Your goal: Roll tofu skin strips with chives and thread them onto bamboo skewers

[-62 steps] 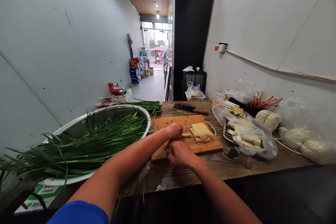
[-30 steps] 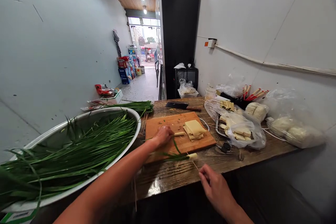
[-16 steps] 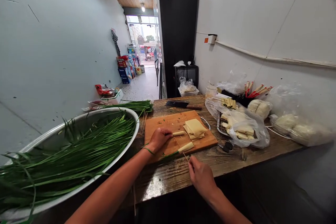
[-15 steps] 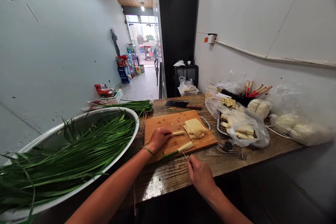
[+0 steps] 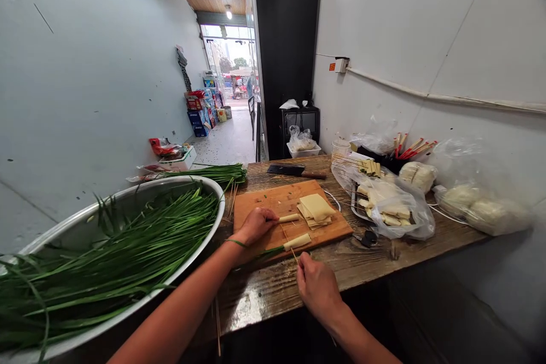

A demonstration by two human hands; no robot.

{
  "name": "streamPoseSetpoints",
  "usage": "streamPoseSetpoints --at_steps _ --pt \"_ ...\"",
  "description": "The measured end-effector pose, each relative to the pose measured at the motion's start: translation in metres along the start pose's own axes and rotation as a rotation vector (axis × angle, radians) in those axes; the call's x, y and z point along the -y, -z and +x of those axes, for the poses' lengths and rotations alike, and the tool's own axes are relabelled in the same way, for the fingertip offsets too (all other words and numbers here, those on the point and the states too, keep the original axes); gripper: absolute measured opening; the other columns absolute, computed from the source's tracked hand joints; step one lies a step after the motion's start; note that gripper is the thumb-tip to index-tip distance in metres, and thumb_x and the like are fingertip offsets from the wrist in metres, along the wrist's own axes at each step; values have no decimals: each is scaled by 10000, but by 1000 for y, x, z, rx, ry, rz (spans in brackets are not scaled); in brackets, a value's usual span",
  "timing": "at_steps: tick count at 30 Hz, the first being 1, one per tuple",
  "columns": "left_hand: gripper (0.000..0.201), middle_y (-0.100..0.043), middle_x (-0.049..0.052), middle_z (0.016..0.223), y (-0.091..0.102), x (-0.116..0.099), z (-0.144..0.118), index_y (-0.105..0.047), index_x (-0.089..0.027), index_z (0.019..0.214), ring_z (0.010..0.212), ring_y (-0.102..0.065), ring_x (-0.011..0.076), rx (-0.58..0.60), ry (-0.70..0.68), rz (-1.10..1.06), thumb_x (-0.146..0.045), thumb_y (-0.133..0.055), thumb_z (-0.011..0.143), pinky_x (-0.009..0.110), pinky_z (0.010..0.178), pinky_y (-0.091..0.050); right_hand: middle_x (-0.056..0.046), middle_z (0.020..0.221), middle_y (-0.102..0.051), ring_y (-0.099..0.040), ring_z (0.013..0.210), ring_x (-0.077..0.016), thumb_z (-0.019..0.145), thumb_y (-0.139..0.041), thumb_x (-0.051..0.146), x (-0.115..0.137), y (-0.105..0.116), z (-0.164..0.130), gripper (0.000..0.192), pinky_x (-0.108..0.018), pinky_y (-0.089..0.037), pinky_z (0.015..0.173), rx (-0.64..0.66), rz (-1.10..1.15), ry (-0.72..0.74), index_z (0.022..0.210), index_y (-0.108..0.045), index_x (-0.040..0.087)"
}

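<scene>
Head view, near edge of the tabletop (image 5: 273, 290):

**Desk:** What is nearest the lens?

**Photographer:** The right hand (image 5: 318, 287), over the tabletop's near edge, its grip pinched narrow on a thin bamboo skewer (image 5: 295, 255). The stick runs up and away to a pale tofu-skin roll (image 5: 297, 240) with chive leaves trailing from its left end, lying at the near edge of the cutting board (image 5: 294, 210).

**Desk:** And the other hand?

**Photographer:** The left hand (image 5: 256, 223) rests on the board's left part, fingers curled around the end of a second roll (image 5: 289, 218) that pokes out to the right. The grip looks closed on it; the fingertips are hidden.

**Desk:** How would these rolls handle?

**Photographer:** By my reading, light and soft: thin sheet wound on limp greens, likely to unwind or tear if squeezed. Best held across the middle of the roll, flat against the board. The skewer looks stiff but slender, so it is better held close to the roll than far back.

**Desk:** Farther out?

**Photographer:** A stack of tofu-skin sheets (image 5: 316, 209) sits on the board's right part. Left of the board, a wide metal basin (image 5: 128, 199) heaped with chives (image 5: 128, 244) overhangs the tabletop's left edge. On the right side, a plastic bag of cut tofu skin (image 5: 392, 207). At the far edge lie a cleaver (image 5: 294, 170) and a cut bundle of chives (image 5: 213, 172).
</scene>
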State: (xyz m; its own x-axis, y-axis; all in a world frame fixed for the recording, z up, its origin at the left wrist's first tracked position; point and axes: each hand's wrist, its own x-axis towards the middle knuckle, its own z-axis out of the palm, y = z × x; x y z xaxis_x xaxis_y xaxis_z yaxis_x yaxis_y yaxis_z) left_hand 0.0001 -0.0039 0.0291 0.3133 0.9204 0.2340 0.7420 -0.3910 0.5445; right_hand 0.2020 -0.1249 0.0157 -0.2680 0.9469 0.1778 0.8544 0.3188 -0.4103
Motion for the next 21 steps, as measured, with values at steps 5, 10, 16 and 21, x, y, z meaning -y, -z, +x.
streamPoseSetpoints --at_steps 5,10,16,21 --pt "127 -713 37 793 2 3 2 -725 -158 776 714 -623 124 16 34 -20 -180 -608 731 215 709 -475 -24 630 -640 -600 566 -144 842 -431 104 4 -6 -1 116 -256 -201 486 -24 -21 1 816 -530 159" --pt "174 -719 51 836 4 -1 1 -727 -150 819 745 -635 147 60 123 -39 -207 -581 743 234 731 -477 -25 628 -644 -608 563 -150 850 -411 96 5 -11 -2 125 -258 -208 485 -47 -26 24 835 -521 153" --pt "198 -722 46 826 8 -7 0 -731 -158 838 748 -634 157 89 131 5 -205 -557 755 237 718 -465 -42 645 -660 -633 583 -175 857 -404 105 9 -10 -1 133 -262 -216 480 -12 -67 -5 852 -528 150" --pt "204 -723 46 809 9 -10 0 -729 -154 856 725 -633 165 99 171 29 -220 -563 758 236 674 -456 -63 695 -682 -652 624 -190 854 -403 99 17 -4 5 147 -250 -262 485 43 -89 -36 908 -533 143"
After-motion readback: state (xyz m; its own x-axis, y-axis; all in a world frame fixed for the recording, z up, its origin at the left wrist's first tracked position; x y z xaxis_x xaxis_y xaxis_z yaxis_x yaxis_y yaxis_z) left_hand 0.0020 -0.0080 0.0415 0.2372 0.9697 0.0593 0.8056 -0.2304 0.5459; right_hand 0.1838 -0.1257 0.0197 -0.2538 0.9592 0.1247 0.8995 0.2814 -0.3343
